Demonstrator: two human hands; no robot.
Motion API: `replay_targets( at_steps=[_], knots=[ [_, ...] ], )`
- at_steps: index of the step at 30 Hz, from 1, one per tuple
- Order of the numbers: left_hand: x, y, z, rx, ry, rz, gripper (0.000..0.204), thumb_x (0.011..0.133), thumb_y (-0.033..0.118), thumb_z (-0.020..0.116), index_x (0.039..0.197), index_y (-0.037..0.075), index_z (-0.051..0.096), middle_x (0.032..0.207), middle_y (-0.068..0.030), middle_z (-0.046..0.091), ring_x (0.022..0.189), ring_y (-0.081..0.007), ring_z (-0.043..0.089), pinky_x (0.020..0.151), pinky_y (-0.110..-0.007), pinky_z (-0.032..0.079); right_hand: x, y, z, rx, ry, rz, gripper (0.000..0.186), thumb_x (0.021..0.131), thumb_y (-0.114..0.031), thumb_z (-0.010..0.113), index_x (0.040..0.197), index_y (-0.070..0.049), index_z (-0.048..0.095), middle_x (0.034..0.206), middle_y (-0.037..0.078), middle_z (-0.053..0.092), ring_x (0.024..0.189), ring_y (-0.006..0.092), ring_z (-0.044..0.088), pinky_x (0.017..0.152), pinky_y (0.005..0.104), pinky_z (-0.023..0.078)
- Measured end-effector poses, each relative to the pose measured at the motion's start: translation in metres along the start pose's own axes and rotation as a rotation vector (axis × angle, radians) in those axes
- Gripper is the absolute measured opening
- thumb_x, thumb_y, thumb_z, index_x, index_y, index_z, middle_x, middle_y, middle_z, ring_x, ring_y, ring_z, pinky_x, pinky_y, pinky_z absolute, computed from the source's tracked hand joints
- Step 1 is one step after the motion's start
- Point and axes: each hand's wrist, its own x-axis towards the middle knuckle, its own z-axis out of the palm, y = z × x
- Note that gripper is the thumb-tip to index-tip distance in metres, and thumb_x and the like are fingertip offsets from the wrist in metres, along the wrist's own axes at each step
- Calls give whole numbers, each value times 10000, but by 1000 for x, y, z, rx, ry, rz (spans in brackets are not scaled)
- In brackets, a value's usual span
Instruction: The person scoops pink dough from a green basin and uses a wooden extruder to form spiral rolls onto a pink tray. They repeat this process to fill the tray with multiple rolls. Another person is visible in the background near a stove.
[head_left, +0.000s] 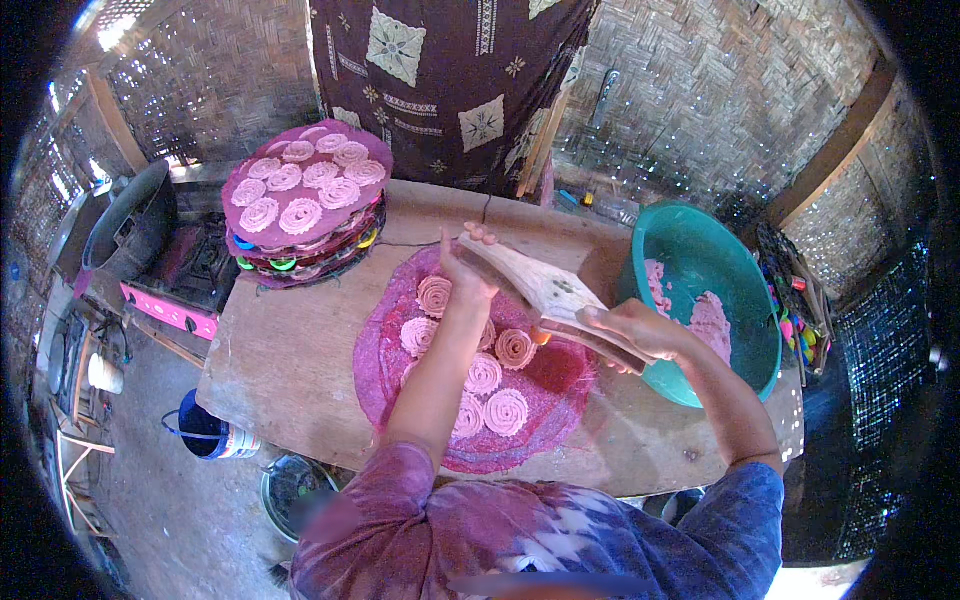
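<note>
Both hands hold a wooden dough press (548, 292) above a round pink mat (560, 385) of pink spirals on the table (290, 350): left hand (462, 272) grips its far end, right hand (632, 330) its near end. A teal basin (700, 250) stands just right.

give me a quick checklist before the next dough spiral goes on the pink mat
1. Both hands on the wooden press: left hand at the far end, right hand at the near end. Ok.
2. Press over the pink mat: ok.
3. Free space on the mat: ok, right side bare.
4. Dough left in the teal basin: ok.
5. Dough inside the press: cannot tell.
6. Stack of filled mats out of the way: ok.
</note>
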Motion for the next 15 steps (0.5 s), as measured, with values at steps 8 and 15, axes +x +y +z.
replay_targets(
  at_steps=[8, 15],
  knots=[
    [40, -9, -2, -245, -363, -141, 437, 950, 562, 447, 845, 168, 602, 689, 29, 571, 676, -165, 564, 755, -436, 441, 17, 35, 6, 709, -84, -266, 918, 840, -788, 392, 1213, 31, 573, 885, 124, 681, 672, 195, 666, 565, 261, 538],
    [47, -15, -11, -254, -548, -87, 345, 970, 469, 482, 915, 160, 626, 804, 35, 626, 789, -147, 604, 794, -421, 424, 112, 103, 38, 952, -14, -345, 742, 917, -718, 302, 1202, -99, 597, 893, 42, 687, 682, 151, 619, 586, 281, 496]
  ],
)
